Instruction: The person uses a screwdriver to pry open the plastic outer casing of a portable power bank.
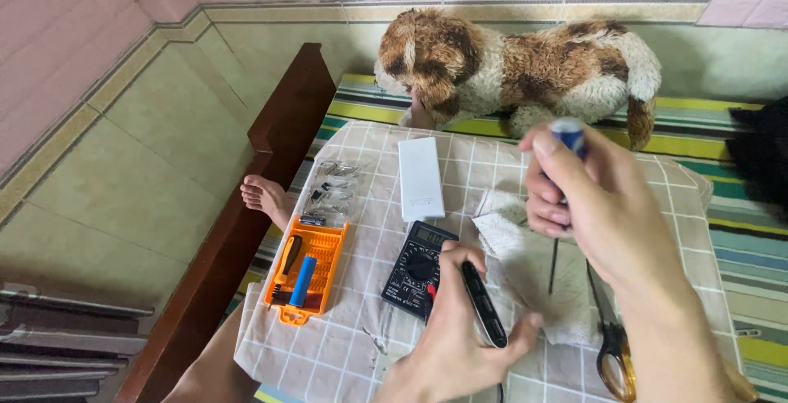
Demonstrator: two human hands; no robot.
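So the left hand (460,345) is closed around a slim black gadget (483,304), thumb on one side and fingers wrapped over the other, pinning it edge-up on the checked cloth (345,345). Its long axis runs from upper left, near the multimeter (417,268), down to the lower right toward the person. A thin cable seems to trail off its near end, hard to tell.

The right hand (603,206) is up higher and to the right, fingers curled tight round a screwdriver (561,206) with a blue cap on top. The shaft hangs nearly straight down, tip sitting over the white tissue (533,288), apart from the gadget and to its right. So the gadget lies down and left of the tip, and the right hand is the one that carries the tool while the left just steadies.

Room-wise: the multimeter is touching or just beside the gadget's far end, and the scissors (611,345) lie just right of the tissue, under the right wrist. Further left there's an orange bit tray (316,267) with its clear lid (331,191) above it, and a white flat box (420,177) behind the multimeter. A plush dog (509,62) stands at the back edge, well apart. The wooden bed frame (271,165) runs along the left.
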